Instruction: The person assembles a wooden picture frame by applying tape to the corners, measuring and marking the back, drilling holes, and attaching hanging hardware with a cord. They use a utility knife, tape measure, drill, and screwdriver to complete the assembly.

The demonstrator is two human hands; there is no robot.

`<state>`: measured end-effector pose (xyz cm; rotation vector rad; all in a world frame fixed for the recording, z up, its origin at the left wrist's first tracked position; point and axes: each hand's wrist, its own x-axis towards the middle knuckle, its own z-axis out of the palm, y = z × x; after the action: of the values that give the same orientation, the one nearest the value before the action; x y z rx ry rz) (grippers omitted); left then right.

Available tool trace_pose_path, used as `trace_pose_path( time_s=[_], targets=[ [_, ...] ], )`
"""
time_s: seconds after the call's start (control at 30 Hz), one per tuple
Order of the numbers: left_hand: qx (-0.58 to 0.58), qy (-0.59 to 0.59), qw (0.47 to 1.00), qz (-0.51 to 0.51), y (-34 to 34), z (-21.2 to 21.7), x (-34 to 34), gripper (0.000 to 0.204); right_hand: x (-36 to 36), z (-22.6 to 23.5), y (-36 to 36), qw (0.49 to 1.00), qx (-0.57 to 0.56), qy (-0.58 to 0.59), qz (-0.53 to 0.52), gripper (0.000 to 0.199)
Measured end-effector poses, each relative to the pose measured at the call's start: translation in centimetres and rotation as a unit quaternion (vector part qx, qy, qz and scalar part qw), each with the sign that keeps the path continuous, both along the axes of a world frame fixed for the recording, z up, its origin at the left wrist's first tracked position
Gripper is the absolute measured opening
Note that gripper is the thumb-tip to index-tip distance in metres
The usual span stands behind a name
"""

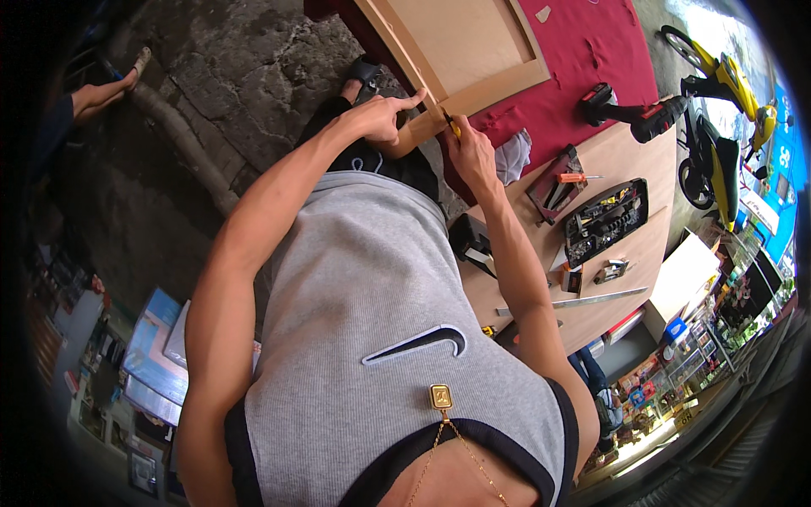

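Observation:
A light wooden framed panel [483, 95], like a cabinet door, lies on a red cloth [583, 51] at the top. Along its left edge runs a narrow wooden strip [414, 69]. My left hand [380, 118] is at the near left corner, index finger stretched onto the strip and the other fingers partly bent. I see nothing held in it. My right hand [471, 154] is closed round a small yellow-and-black tool [454, 127], its tip against the panel's near corner. My fingers hide most of that tool, so its exact kind does not show.
On the table at right are a cordless drill [646, 118], an orange screwdriver [573, 177], a black tool case [606, 221], a metal ruler [591, 300] and a white rag [513, 156]. A yellow motorbike [718, 152] stands beyond. Another person's leg [106, 95] shows far left.

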<state>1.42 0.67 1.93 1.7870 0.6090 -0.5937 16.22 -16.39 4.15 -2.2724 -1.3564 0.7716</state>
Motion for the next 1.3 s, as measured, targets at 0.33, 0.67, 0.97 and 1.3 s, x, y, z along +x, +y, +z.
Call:
trace_pose_path(
  time_s=[0.33,0.67,0.97,1.3],
  targets=[
    [-0.012,0.017,1.0,0.001,0.0,0.3,0.2,0.105,0.8,-0.2,0.6,0.999,-0.006,-0.002,0.046,0.021],
    [0.003,0.034,0.999,-0.014,0.2,1.0,0.3,0.1,0.9,-0.2,0.9,0.998,-0.031,-0.014,0.062,0.018],
    [0.007,0.045,0.999,-0.028,0.2,0.3,0.6,0.106,0.4,0.6,-1.0,0.999,-0.042,0.009,0.024,0.022],
    [0.005,-0.022,1.0,-0.002,-1.8,1.1,-0.4,0.11,0.9,-1.1,1.2,0.997,0.004,0.002,-0.082,0.037]
  ],
)
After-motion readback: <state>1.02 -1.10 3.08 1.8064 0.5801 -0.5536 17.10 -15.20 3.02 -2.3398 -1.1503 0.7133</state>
